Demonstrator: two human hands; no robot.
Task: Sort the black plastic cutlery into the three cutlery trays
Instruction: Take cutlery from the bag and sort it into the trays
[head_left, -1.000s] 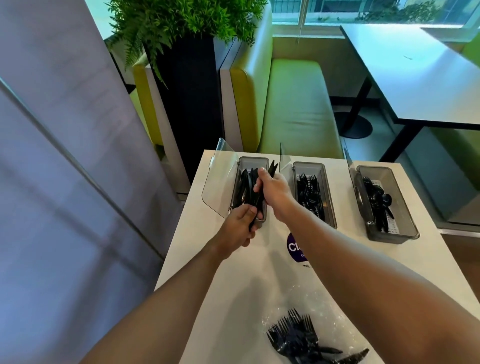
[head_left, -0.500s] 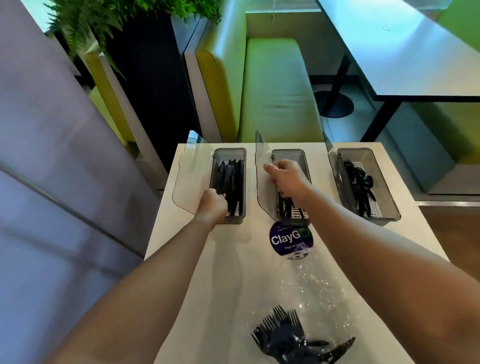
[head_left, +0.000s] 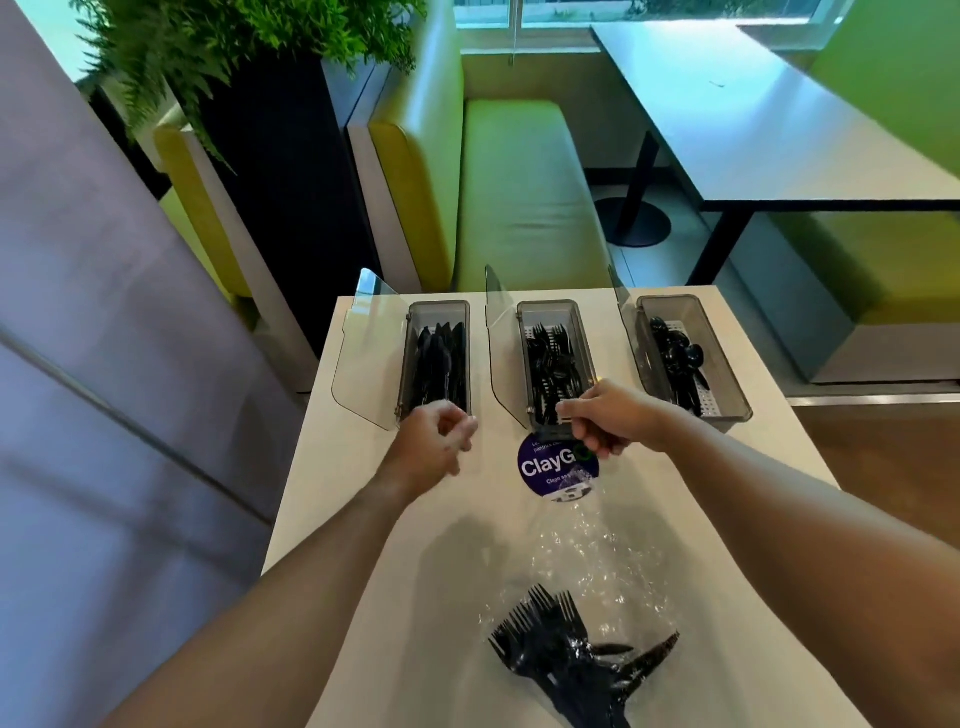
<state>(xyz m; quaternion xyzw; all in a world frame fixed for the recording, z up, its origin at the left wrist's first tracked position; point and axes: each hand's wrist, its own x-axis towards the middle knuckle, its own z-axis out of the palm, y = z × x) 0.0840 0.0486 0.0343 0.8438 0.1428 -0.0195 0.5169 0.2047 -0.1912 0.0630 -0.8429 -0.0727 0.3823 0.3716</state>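
1. Nearest, below both hands: one pile of loose forks (head_left: 558, 649), black, lying on one crumpled clear bag (head_left: 597, 556). The forks overlap too much to count, and their handles are cut off by the bottom edge.
2. Two hands. The left hand (head_left: 436, 447) is loosely curled with nothing seen in it. It is motion-blurred and sits just in front of the left tray. The right hand (head_left: 608, 421) has its fingers curled down at the middle tray's near end; cannot tell if it pinches anything.
3. One round purple sticker (head_left: 550, 470) under the right hand, partly covered by its fingers.
4. Beyond the hands, three trays in a row: the left tray (head_left: 439, 312) holds knives (head_left: 439, 358), the middle tray (head_left: 545, 312) holds tray forks (head_left: 553, 358), and the right tray (head_left: 670, 306) holds spoons (head_left: 675, 348). Three clear lids (head_left: 369, 364) stand open, one at each tray's left side.
5. Surface: white table (head_left: 363, 571). Farther off are a green bench (head_left: 519, 197), a plant (head_left: 208, 47) and a second table (head_left: 769, 130).
6. The pieces in each tray are too dense to count.
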